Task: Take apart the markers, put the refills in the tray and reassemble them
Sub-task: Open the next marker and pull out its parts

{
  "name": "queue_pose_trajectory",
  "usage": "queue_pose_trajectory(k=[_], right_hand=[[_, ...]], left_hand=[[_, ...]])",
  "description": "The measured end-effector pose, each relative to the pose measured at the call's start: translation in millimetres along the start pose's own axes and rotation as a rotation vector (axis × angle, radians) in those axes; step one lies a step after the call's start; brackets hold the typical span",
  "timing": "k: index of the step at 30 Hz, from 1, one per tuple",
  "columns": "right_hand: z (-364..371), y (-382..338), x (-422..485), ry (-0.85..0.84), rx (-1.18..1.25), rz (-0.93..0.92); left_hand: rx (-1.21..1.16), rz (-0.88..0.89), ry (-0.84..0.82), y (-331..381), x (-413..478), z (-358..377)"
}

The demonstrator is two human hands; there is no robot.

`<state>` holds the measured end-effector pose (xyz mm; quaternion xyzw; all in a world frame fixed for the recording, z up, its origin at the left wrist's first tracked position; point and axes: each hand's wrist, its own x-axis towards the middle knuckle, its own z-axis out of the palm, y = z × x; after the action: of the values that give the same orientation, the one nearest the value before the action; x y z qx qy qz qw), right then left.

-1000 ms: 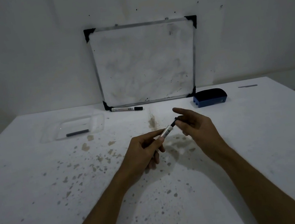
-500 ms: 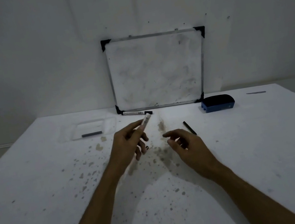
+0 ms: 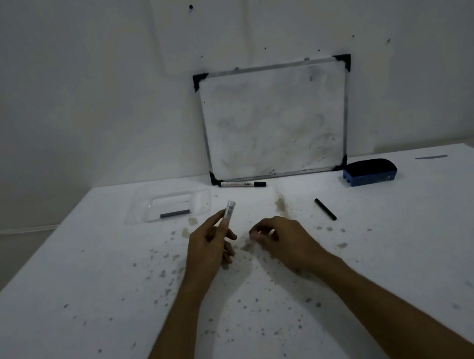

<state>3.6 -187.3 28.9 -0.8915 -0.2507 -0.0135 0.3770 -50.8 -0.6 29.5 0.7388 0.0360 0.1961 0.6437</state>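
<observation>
One refill (image 3: pixel 174 213) lies in the tray (image 3: pixel 140 211); left hand (image 3: pixel 209 248) clamps a barrel (image 3: pixel 228 212), right hand (image 3: pixel 283 240) curled, empty; far marker (image 3: pixel 243 184) untouched.

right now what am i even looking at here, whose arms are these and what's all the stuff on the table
No machine here: a person wears a camera on the head, looking down at their own two arms. The left hand holds a clear marker barrel, open end up. The right hand is curled just above the stained white table; whether it holds anything is unclear. A thin black piece lies loose to its right. Further back sit a clear tray with one dark refill, a whole marker, a smudged whiteboard leaning on the wall, and a blue eraser.
</observation>
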Motion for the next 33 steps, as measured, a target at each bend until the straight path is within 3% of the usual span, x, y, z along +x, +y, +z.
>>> queue_pose_trajectory(k=[6, 10, 20, 33], right_hand=[[-45.1, 15.7, -10.3, 0.092, 0.921, 0.200], [-48.0, 34.7, -14.4, 0.205, 1.299, 0.274], [-45.7, 48.7, -5.7, 0.243, 1.348, 0.363], [-46.1, 47.6, 0.0, 0.211, 1.346, 0.352]], left_hand=[[-0.046, 0.049, -0.166, 12.3, -10.4, 31.1], [-0.099, 0.043, -0.302, 27.6, -1.8, 62.0], [-0.104, 0.014, -0.256, -0.2, 20.5, 66.6], [-0.077, -0.023, -0.495, -3.5, 29.1, 66.9]])
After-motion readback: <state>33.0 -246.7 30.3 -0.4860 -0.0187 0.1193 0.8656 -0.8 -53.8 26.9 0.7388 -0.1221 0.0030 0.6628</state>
